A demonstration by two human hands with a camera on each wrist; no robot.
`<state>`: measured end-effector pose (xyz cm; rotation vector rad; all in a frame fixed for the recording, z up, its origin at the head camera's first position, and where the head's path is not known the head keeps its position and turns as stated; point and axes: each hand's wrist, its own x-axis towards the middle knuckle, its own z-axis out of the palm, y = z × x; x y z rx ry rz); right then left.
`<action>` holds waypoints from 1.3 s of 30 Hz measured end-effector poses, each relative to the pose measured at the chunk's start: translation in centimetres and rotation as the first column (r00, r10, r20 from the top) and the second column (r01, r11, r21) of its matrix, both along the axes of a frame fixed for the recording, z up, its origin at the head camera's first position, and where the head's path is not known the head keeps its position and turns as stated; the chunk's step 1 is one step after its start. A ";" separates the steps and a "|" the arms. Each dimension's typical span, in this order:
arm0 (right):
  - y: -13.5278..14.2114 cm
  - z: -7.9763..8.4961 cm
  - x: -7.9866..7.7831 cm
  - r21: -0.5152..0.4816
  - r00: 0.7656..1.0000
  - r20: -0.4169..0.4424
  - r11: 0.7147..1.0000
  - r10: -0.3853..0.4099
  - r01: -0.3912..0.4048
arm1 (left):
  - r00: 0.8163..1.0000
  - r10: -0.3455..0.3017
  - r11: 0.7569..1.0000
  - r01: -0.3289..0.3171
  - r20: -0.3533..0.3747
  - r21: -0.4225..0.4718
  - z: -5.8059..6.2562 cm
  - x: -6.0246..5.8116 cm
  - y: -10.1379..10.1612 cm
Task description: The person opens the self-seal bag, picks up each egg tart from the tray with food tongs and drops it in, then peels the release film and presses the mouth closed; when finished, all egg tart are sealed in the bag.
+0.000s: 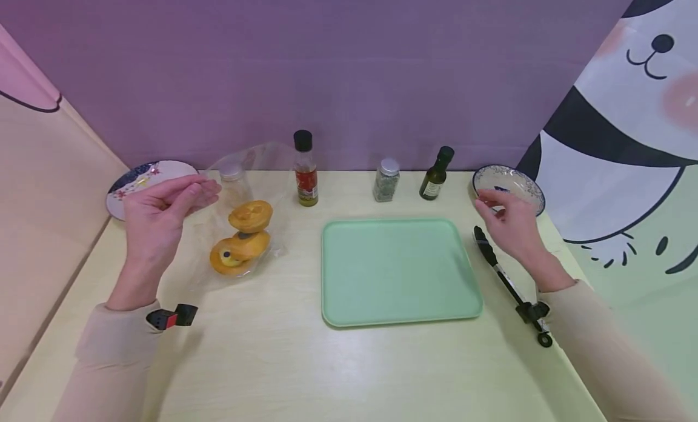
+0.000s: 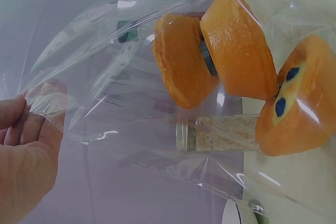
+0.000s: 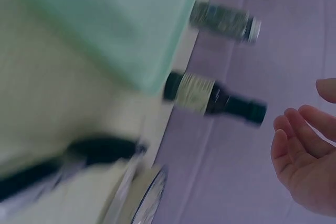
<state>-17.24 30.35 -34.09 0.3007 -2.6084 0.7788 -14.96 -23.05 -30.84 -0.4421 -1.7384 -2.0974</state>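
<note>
My left hand (image 1: 155,219) pinches the top edge of a clear plastic bag (image 2: 94,69) between thumb and fingers. Three golden pastries (image 2: 239,45) sit low inside it, one of them topped with dark berries (image 2: 281,107). In the head view the bag stands over the left part of the table, with a pastry (image 1: 251,216) showing through the film. My right hand (image 1: 507,225) holds nothing, its fingers loosely bent above a pair of black-and-silver tongs (image 1: 504,279) and overlapping a patterned bowl (image 1: 531,188).
A green tray (image 1: 400,273) lies mid-table. Along the back stand a red-labelled bottle (image 1: 306,176), a spice jar (image 1: 386,180) and a dark bottle (image 1: 435,176). Behind the bag is another jar (image 2: 226,133) of pale seasoning. A floral plate (image 1: 166,168) is at the back left.
</note>
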 end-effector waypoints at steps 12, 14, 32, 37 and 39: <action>-14.8 -0.1 -3.7 -0.189 0.920 0.199 0.934 0.338 -0.303 | 1.000 0.002 0.998 -0.002 -0.001 -0.060 0.1 0.0 0.0; -17.1 -0.5 -4.3 -0.276 0.887 0.253 0.907 0.387 -0.317 | 1.000 0.011 0.997 -0.011 0.005 -0.081 0.1 0.0 0.0; -27.8 -1.3 -8.3 -0.854 0.620 0.290 0.490 0.729 -0.177 | 1.000 0.021 0.988 -0.018 0.021 -0.152 0.3 0.0 -0.1; -28.9 -1.2 -8.5 -0.901 0.576 0.294 0.423 0.763 -0.100 | 0.999 0.018 0.988 -0.012 0.036 -0.155 0.3 0.1 0.1; -29.3 -1.1 -8.4 -0.897 0.592 0.306 0.434 0.745 -0.083 | 0.999 0.017 0.987 -0.011 0.038 -0.161 0.3 0.1 0.1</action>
